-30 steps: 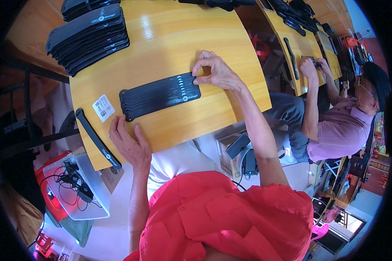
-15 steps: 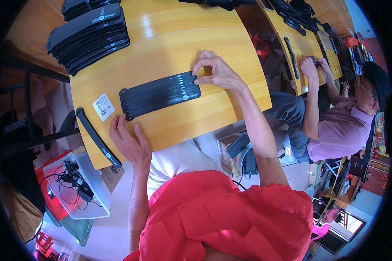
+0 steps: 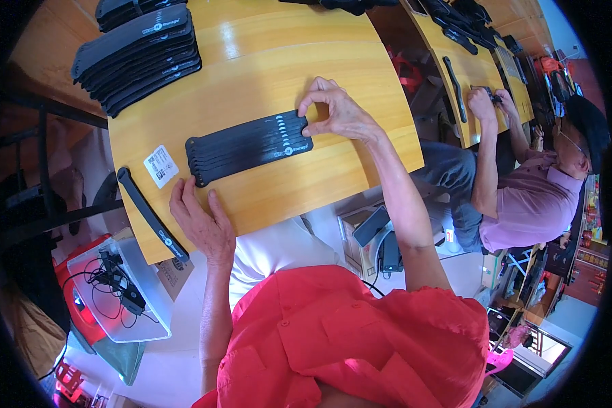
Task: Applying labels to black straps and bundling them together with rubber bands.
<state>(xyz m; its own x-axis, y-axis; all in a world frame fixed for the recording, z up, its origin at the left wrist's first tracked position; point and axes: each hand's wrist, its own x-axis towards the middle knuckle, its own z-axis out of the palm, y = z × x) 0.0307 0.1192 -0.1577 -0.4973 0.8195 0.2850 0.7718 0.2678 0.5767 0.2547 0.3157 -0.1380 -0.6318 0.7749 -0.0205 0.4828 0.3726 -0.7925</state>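
Note:
Several black straps [image 3: 241, 149] lie fanned out and overlapping on the table, with holes at their left ends and white printing at the right. My right hand [image 3: 336, 112] pinches the far right end of the fan between thumb and forefinger, its other fingers curled. Beside the near left corner of the fan, my left hand [image 3: 202, 221] rests at the table edge, fingers apart and holding nothing; a fingertip comes close to the strap ends. A white printed label [image 3: 161, 166] lies left of the fan. One single black strap [image 3: 151, 214] lies along the table's left edge.
A tall stack of black straps [image 3: 143, 58] stands at the far left of the wooden table [image 3: 285, 75]. Below the left edge, a clear plastic bin [image 3: 143, 319] holds cables. At right, another person [image 3: 534, 183] works with both hands at a second table [image 3: 479, 75].

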